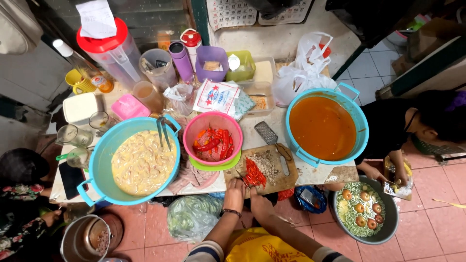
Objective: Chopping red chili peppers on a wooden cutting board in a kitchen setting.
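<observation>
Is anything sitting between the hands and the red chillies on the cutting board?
Nothing visible. The left hand and right hand rest at the near edge of the cutting board, right beside the red chillies. The grater lies farther back.

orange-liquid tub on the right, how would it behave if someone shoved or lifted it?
The blue tub looks nearly full of orange liquid, so probably heavy and prone to sloshing over. It seems to overhang the table edge, so a push may tip it. Its side handles suggest a two-handed lift.
</observation>
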